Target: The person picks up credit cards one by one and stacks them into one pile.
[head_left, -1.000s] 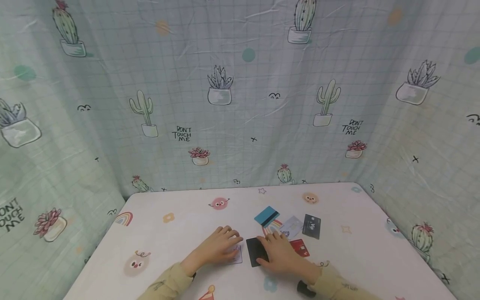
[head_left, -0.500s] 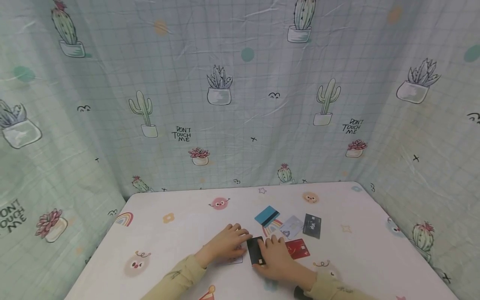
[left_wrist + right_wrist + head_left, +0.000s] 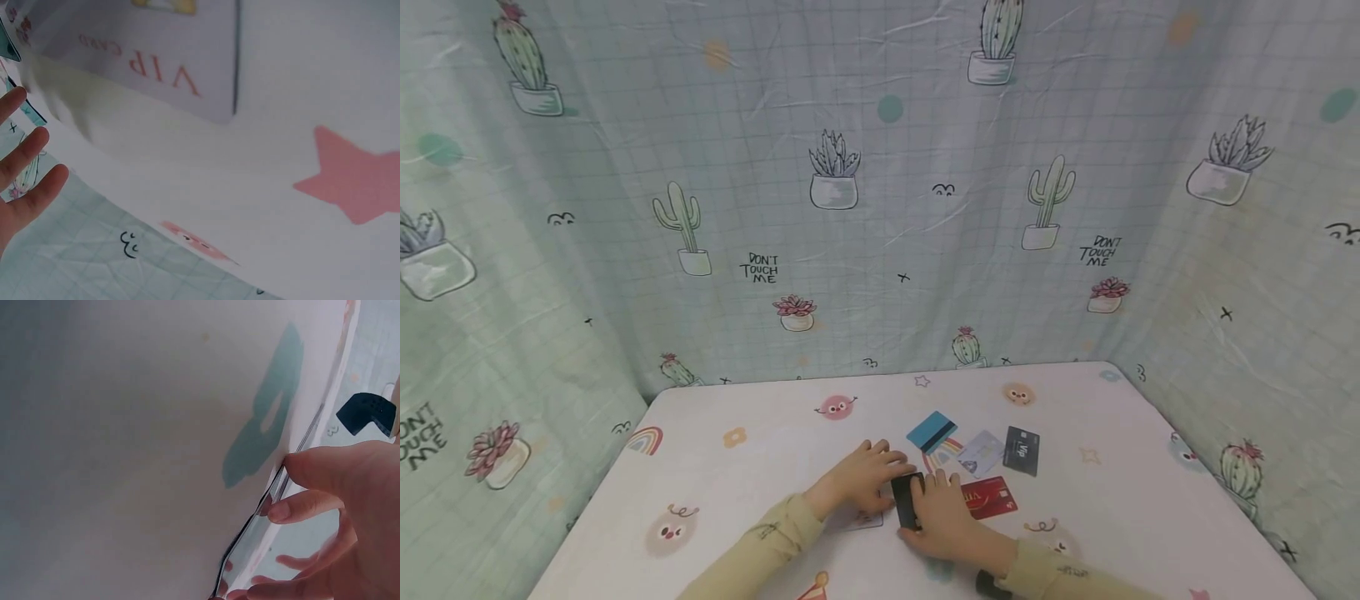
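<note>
My right hand pinches a black card between thumb and fingers, holding it tilted, its face foreshortened in the head view. From the right wrist view, the thumb and a finger of the right hand grip the thin card along its edge. My left hand reaches across from the left, its fingertips right at the black card's upper corner. Beneath that hand lies a pale lilac card, mostly hidden; the left wrist view shows this card lettered "VIP CARD", with spread, straight fingers beyond it.
A red card lies just right of my right hand. Farther back are a blue card with a dark stripe, a pale card and a dark grey VIP card. A cactus-print curtain surrounds the table's back and sides.
The left hand has moved right, up to the black card. The right hand has shifted slightly left, tilting the black card and uncovering more of the red card.
</note>
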`<state>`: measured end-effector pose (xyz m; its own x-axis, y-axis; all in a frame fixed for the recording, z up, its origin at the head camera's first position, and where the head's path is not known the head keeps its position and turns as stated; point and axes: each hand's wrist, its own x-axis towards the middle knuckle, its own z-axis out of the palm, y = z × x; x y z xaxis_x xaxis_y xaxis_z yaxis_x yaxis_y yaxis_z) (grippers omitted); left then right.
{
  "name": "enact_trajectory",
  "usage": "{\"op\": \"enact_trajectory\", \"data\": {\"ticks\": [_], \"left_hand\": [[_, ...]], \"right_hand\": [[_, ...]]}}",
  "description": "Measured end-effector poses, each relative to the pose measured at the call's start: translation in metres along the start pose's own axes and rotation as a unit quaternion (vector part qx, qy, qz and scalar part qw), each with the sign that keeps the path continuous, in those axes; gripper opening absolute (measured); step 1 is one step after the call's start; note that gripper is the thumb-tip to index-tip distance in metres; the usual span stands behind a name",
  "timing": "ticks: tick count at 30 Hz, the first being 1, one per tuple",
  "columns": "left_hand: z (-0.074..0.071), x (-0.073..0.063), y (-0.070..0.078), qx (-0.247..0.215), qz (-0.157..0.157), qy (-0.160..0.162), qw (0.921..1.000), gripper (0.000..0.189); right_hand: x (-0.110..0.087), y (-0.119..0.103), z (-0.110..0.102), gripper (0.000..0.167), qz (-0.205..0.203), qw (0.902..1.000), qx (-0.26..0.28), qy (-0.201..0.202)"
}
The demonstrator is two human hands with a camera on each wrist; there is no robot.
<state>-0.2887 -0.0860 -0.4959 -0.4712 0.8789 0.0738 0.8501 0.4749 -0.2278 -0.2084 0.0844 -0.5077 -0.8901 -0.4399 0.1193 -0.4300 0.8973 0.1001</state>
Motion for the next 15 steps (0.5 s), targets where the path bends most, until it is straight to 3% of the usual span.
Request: {"op": "enact_trajectory", "data": {"ticks": [9, 15], "left_hand": [[0.0008, 0.0034, 0.0007, -0.007, -0.011, -0.021, 0.9997, 0.060], [0.0031, 0.0035, 0.0010, -0.013, -0.001, -0.015, 0.9998, 0.057]], "right_hand": [[0.0009, 0.0003, -0.0006, 0.071, 0.013, 0.9998, 0.015, -0.006], [0.0010, 0.0054, -0.0038, 0.072, 0.007, 0.9986, 0.044, -0.027]]}}
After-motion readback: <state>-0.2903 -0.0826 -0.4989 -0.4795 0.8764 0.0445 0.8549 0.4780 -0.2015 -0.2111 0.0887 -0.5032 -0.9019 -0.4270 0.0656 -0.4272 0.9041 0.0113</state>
